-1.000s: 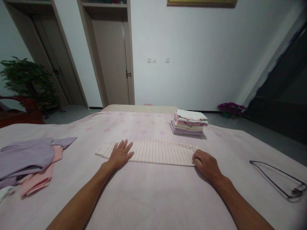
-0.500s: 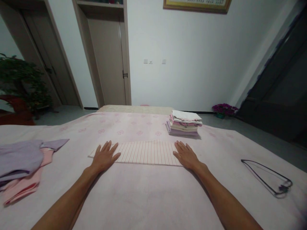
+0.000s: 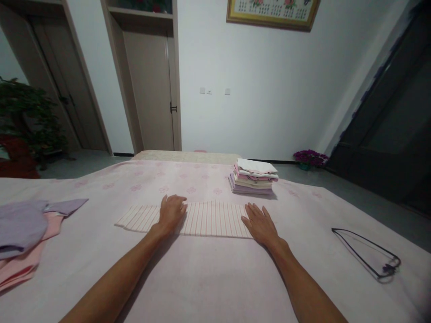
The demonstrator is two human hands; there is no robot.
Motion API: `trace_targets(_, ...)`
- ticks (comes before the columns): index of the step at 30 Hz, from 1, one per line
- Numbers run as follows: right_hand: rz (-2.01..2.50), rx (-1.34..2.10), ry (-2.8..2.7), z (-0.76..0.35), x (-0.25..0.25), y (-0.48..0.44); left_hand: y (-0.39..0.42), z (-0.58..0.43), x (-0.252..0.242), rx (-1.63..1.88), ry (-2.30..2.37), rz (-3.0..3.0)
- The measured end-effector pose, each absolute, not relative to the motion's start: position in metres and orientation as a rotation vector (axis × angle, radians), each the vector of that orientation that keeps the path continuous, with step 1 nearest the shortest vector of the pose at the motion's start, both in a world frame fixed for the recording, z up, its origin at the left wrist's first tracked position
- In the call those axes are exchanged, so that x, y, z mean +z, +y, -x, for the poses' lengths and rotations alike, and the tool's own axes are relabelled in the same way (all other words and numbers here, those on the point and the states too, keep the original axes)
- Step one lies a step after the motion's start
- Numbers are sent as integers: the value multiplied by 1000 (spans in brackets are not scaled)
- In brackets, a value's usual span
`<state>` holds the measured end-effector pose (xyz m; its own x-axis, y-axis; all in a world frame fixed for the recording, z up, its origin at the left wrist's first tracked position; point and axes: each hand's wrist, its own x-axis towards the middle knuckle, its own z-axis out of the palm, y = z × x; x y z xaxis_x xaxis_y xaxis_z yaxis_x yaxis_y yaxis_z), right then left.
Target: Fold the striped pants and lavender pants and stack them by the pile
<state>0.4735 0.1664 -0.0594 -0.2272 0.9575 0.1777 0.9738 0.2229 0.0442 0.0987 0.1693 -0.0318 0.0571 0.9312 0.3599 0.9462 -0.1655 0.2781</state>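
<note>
A striped white-and-pink cloth, folded into a long flat strip, lies across the bed in front of me. My left hand is on it left of the middle, palm down, its fingers stretched out toward the right. On the strip's right end rests my right hand, flat with the fingers spread. Neither hand grips the fabric. Just beyond the right hand stands a neat stack of folded clothes in white, pink, cream and purple.
Purple clothing and pink clothing lie loosely at the left. A black wire hanger-like frame sits on the right side of the pink flowered sheet. Behind are a closed door and purple flowers.
My left hand has slid right along the striped cloth, from its left end toward the middle, uncovering that end. The right hand stays at the right end. The view has tilted up slightly.
</note>
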Motion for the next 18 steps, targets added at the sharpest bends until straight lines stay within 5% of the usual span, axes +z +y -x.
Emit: trace_targets(18,1845,-216,-2322,-474,-60,164,228,-201,-29,-802,-1953,2586)
